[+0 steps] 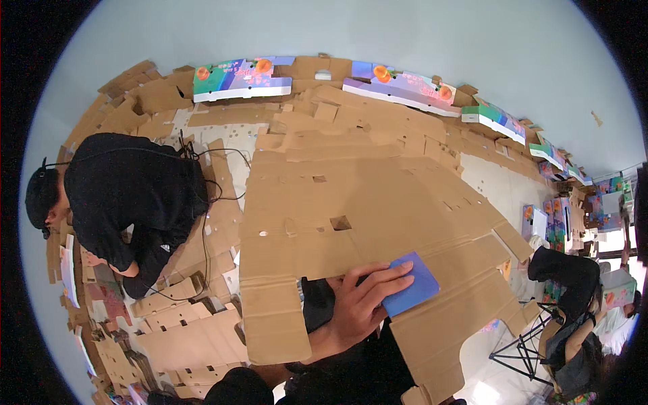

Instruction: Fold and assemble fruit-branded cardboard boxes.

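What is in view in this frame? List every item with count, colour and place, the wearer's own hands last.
Large flat brown die-cut cardboard sheet: one, brown, centre, spread out in front of the wearer.
Small blue rectangular flap: one, blue, lower centre, on the sheet's near edge.
Loose brown cardboard blanks: many, brown, scattered over the floor at left and along the back.
Printed folded boxes with orange, green and purple artwork: several, multicoloured, in a row along the far wall and stacked at right.
Person in black clothing: one, at left, bent over cardboard.
Second person in black: one, far right, partly cut off.
Black folding stand: one, lower right.
Pale floor: grey-blue, beyond the cardboard.
Hand: one visible, fingers pressed on the blue flap; which hand is unclear.
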Demonstrator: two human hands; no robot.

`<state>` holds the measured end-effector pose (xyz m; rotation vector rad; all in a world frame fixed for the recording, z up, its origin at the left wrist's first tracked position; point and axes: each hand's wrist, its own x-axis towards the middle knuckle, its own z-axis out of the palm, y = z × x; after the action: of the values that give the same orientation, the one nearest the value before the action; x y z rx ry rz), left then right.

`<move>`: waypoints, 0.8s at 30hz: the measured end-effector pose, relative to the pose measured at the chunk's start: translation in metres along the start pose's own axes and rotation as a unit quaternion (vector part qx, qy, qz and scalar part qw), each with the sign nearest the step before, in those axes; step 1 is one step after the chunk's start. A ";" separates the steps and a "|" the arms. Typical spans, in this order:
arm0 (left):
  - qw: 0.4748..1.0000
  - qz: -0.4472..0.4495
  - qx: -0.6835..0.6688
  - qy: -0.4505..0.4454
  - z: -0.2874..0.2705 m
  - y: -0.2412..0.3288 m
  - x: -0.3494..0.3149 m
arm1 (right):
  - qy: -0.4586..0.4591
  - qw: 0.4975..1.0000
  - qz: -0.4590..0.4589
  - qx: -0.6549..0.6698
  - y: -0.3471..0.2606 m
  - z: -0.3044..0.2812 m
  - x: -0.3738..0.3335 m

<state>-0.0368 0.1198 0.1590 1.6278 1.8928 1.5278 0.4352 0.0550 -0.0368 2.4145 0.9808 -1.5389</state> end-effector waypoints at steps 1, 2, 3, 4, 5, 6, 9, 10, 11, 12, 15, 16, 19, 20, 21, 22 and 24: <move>1.000 -0.009 0.014 -0.010 0.000 0.000 0.000 | 0.000 1.000 0.000 -0.001 0.001 0.000 0.001; 1.000 0.001 0.005 0.006 -0.001 0.000 -0.001 | 0.001 1.000 -0.001 -0.001 0.003 -0.001 0.001; 1.000 0.007 0.024 0.005 -0.002 0.000 -0.001 | 0.002 1.000 -0.002 -0.003 0.004 -0.002 0.002; 0.999 0.007 0.050 -0.001 -0.002 -0.001 -0.001 | 0.002 1.000 -0.003 -0.005 0.006 -0.003 0.003; 0.999 0.010 0.045 0.009 -0.002 -0.001 -0.002 | 0.002 1.000 -0.009 -0.007 0.008 -0.004 0.005; 1.000 0.010 0.025 0.012 -0.002 -0.002 -0.001 | 0.002 1.000 -0.006 -0.009 0.011 -0.005 0.006; 1.000 0.009 0.006 0.017 -0.002 -0.003 -0.001 | -0.001 0.999 -0.027 -0.016 0.017 -0.010 0.013; 1.000 0.011 0.003 0.024 -0.002 -0.003 -0.001 | 0.000 0.999 -0.037 -0.017 0.018 -0.011 0.018; 1.000 0.012 0.005 0.022 -0.002 -0.002 -0.001 | 0.001 0.999 -0.039 -0.014 0.018 -0.014 0.021; 1.000 0.021 -0.005 0.023 -0.003 0.000 -0.003 | 0.002 0.998 -0.055 -0.014 0.014 -0.017 0.025; 1.000 0.023 -0.008 0.016 -0.008 0.008 -0.010 | 0.006 0.991 -0.135 -0.015 -0.015 -0.025 0.029; 1.000 0.007 -0.009 0.001 -0.010 0.013 -0.015 | 0.016 0.984 -0.176 -0.005 -0.033 -0.028 0.026; 1.000 0.020 0.021 0.005 -0.018 0.025 -0.029 | 0.056 0.943 -0.317 0.079 -0.109 -0.032 0.001; 0.999 0.029 0.020 0.016 -0.020 0.029 -0.035 | 0.080 0.900 -0.405 0.138 -0.141 -0.033 -0.012; 0.999 0.025 0.027 0.013 -0.022 0.034 -0.042 | 0.088 0.874 -0.446 0.170 -0.166 -0.034 -0.032; 0.999 0.006 0.046 -0.006 -0.026 0.040 -0.049 | 0.094 0.846 -0.486 0.198 -0.192 -0.036 -0.052; 0.996 0.020 0.085 -0.030 -0.034 0.052 -0.065 | 0.165 0.745 -0.634 0.129 -0.218 -0.045 -0.102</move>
<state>-0.0059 0.0401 0.1864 1.7705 2.0193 1.3480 0.3166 0.1986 0.1227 2.1490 3.0958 -1.4586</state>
